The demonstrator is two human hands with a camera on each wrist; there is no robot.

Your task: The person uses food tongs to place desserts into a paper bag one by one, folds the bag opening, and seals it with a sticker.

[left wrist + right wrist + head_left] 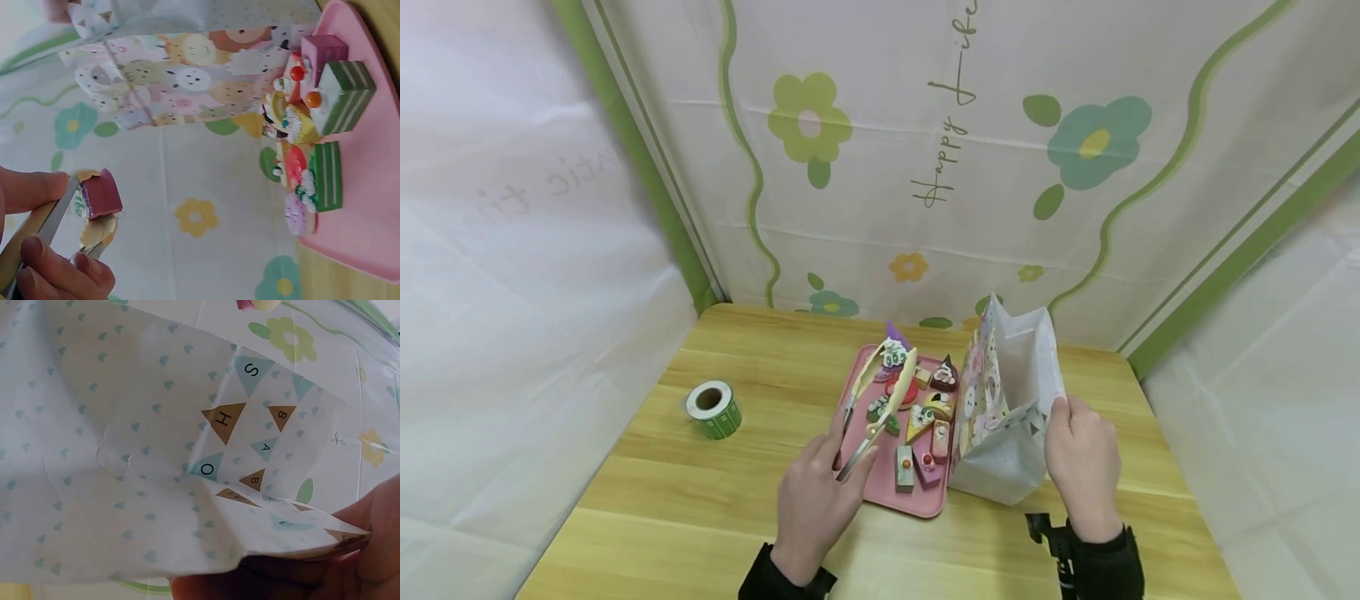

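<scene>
My left hand grips a pair of tongs, also near the lower left of the left wrist view. Between the tongs' tips is a purple toy cake slice with a white and green top, held up above the pink tray. My right hand pinches the upper edge of a paper bag that stands open-mouthed beside the tray. Animal faces cover one side of the bag; small hearts and lettered triangles mark another, seen in the right wrist view. Part of the right hand's fingers lies behind the paper.
Several toy cakes sit on the tray, among them a green striped slice and a yellow wedge. A green roll of stickers stands on the wooden table at left. A flowered cloth hangs behind the table.
</scene>
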